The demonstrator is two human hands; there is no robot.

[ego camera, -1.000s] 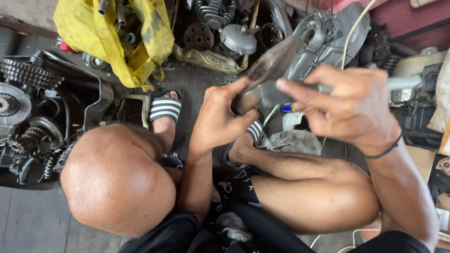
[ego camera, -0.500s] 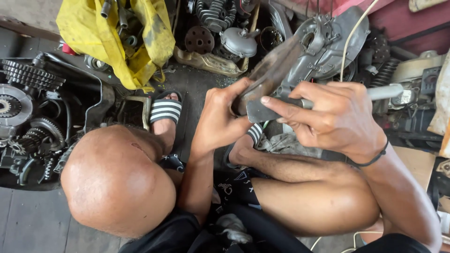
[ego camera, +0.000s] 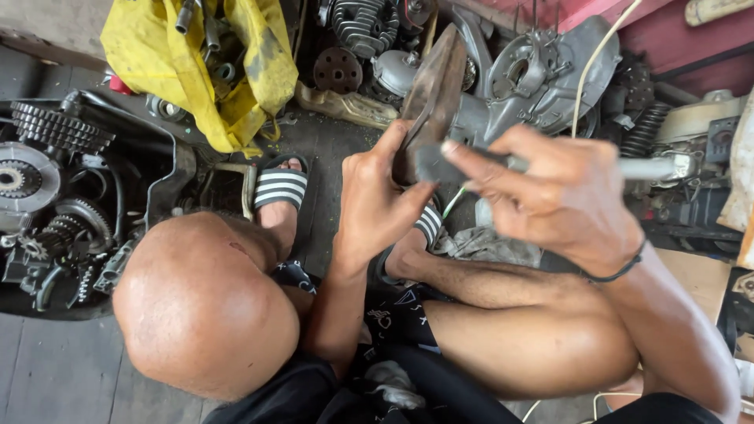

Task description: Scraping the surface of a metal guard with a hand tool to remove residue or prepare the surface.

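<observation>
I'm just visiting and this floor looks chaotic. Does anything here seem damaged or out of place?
Mostly clutter: gears and engine parts lie loose on the floor, and a grimy yellow bag spills tubes. The left hand and right hand grip a worn, dark plate. I see nothing clearly broken.

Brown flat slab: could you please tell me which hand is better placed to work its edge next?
Right, probably: the right hand grips a grey metal rod-like tool against the brown flat slab, which the left hand steadies.
</observation>
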